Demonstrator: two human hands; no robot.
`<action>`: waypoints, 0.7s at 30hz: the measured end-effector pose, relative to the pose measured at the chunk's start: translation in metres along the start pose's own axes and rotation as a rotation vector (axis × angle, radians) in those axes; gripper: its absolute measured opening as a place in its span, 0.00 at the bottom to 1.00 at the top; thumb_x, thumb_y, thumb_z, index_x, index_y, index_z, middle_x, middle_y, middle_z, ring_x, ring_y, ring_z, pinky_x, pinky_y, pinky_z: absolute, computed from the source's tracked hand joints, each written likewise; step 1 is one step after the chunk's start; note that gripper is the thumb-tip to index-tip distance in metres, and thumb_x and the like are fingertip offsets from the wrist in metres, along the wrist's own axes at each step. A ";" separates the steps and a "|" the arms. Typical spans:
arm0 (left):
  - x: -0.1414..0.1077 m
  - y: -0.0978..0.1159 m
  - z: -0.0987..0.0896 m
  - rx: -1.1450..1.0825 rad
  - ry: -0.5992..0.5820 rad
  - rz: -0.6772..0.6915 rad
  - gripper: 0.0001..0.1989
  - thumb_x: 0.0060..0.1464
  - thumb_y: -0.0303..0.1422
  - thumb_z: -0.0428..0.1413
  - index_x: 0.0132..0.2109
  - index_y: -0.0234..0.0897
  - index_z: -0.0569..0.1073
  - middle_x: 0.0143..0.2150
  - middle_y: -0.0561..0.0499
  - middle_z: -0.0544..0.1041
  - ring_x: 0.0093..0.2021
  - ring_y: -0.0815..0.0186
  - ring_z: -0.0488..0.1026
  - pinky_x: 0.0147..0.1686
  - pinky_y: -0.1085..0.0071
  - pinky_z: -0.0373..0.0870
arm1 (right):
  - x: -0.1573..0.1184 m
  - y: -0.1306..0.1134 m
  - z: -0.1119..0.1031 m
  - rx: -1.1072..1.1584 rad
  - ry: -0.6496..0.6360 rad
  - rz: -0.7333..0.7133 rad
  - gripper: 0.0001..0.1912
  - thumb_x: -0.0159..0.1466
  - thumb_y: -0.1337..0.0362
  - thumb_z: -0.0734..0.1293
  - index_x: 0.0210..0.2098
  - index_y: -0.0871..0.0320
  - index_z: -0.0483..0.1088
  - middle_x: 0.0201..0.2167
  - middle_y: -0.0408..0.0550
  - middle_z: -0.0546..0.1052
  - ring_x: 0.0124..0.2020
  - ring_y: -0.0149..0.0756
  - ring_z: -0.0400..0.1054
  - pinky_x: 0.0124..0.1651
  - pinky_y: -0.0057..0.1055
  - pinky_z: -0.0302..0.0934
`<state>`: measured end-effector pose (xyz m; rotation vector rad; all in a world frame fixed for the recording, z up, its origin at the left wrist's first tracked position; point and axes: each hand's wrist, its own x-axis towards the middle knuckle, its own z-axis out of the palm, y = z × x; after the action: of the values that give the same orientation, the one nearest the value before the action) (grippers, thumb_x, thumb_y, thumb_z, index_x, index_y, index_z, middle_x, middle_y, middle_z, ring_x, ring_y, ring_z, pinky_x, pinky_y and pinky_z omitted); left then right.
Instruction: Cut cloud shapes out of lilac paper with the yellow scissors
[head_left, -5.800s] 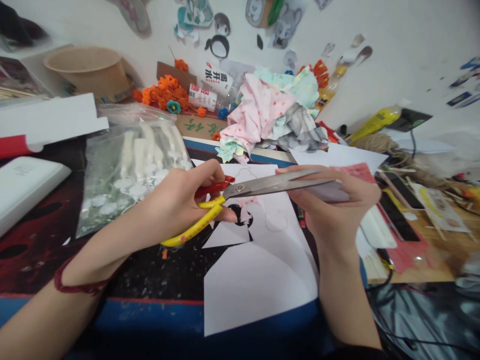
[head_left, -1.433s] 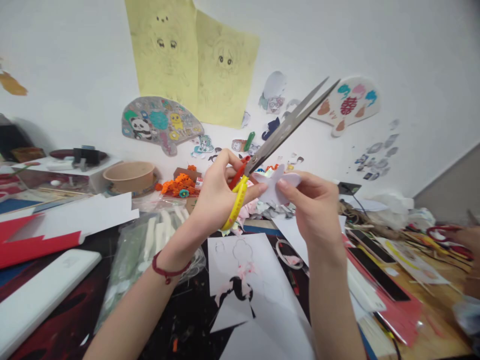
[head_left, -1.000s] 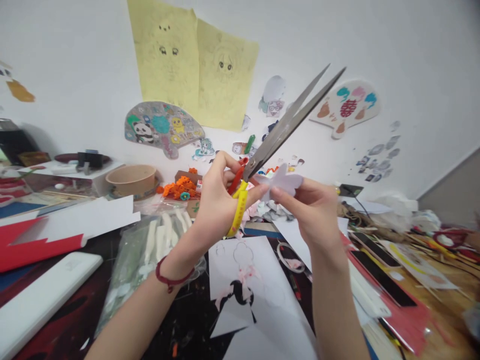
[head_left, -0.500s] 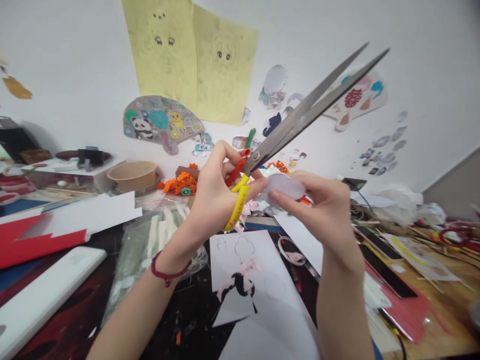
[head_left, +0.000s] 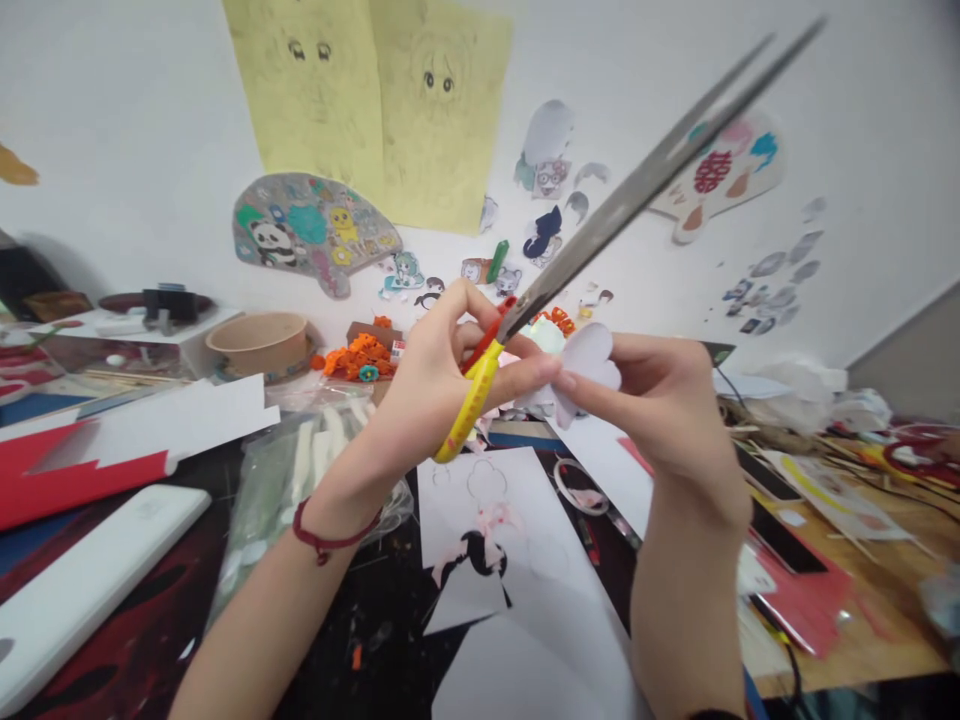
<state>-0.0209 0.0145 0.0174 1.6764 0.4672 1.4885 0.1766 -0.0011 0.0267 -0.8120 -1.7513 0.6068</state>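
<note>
Hands (head_left: 555,380) nearly closed — pinching white paper cutout (head_left: 589,368); left also holds scissors (head_left: 592,225).

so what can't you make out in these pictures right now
- Part of the paper cutout, head view: covered by the right hand
- Part of the red handle of the scissors, head view: behind the left hand
- Print on the yellow handle, head view: blurred, too small
- Yellow sheets' tops, head view: cut off by the upper edge

2 hands (head_left: 442,375) (head_left: 667,405), 2 yellow sheets (head_left: 307,110) (head_left: 442,130)
</note>
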 end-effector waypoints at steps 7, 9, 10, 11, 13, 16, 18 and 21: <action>0.000 -0.001 0.001 0.041 0.070 -0.044 0.25 0.42 0.34 0.75 0.35 0.40 0.63 0.29 0.57 0.76 0.25 0.71 0.74 0.19 0.76 0.68 | 0.002 0.001 0.004 0.010 0.001 0.008 0.08 0.56 0.58 0.79 0.28 0.54 0.81 0.23 0.41 0.78 0.26 0.31 0.68 0.29 0.31 0.61; 0.000 -0.004 0.002 0.069 0.138 -0.024 0.26 0.41 0.32 0.75 0.35 0.40 0.64 0.28 0.58 0.75 0.23 0.72 0.72 0.18 0.76 0.65 | 0.003 0.003 0.006 0.031 0.036 -0.017 0.07 0.55 0.59 0.79 0.29 0.54 0.80 0.22 0.40 0.77 0.25 0.29 0.66 0.28 0.29 0.60; 0.000 -0.005 0.002 0.071 0.185 0.004 0.26 0.41 0.33 0.75 0.36 0.40 0.64 0.28 0.58 0.75 0.23 0.72 0.72 0.18 0.75 0.66 | 0.004 0.005 0.008 0.044 0.054 -0.024 0.07 0.55 0.59 0.79 0.30 0.54 0.80 0.23 0.39 0.77 0.25 0.28 0.66 0.28 0.29 0.60; 0.000 -0.006 0.003 0.068 0.232 0.034 0.26 0.41 0.33 0.75 0.36 0.41 0.65 0.28 0.58 0.75 0.23 0.72 0.72 0.20 0.74 0.68 | 0.005 0.006 0.009 0.058 0.065 -0.025 0.08 0.54 0.59 0.80 0.31 0.54 0.81 0.24 0.39 0.78 0.26 0.28 0.67 0.28 0.28 0.60; 0.000 -0.008 0.003 0.055 0.302 0.107 0.25 0.42 0.35 0.74 0.37 0.41 0.65 0.29 0.58 0.75 0.25 0.71 0.73 0.22 0.73 0.71 | 0.006 0.010 0.011 0.078 0.064 -0.010 0.10 0.54 0.59 0.80 0.34 0.53 0.81 0.27 0.41 0.80 0.28 0.30 0.69 0.28 0.29 0.61; 0.000 -0.007 0.002 0.065 0.329 0.204 0.24 0.45 0.36 0.74 0.38 0.41 0.65 0.30 0.59 0.75 0.27 0.71 0.74 0.25 0.72 0.73 | 0.006 0.013 0.016 0.092 0.039 0.021 0.09 0.55 0.59 0.79 0.35 0.52 0.82 0.28 0.42 0.81 0.29 0.31 0.70 0.29 0.29 0.61; 0.000 -0.007 0.002 0.078 0.335 0.235 0.24 0.45 0.36 0.74 0.37 0.41 0.64 0.29 0.59 0.74 0.28 0.72 0.74 0.26 0.73 0.74 | 0.005 0.013 0.020 0.112 0.033 0.027 0.06 0.56 0.60 0.79 0.32 0.53 0.81 0.26 0.40 0.79 0.28 0.29 0.68 0.29 0.28 0.60; -0.001 -0.007 0.006 0.094 0.380 0.256 0.25 0.44 0.38 0.74 0.37 0.41 0.64 0.30 0.59 0.74 0.27 0.73 0.73 0.26 0.73 0.73 | 0.006 0.013 0.030 0.162 0.043 0.026 0.09 0.56 0.60 0.79 0.26 0.56 0.78 0.22 0.38 0.74 0.25 0.25 0.65 0.29 0.27 0.60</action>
<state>-0.0137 0.0163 0.0117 1.5706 0.5459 2.0179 0.1499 0.0109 0.0117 -0.7313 -1.6315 0.7331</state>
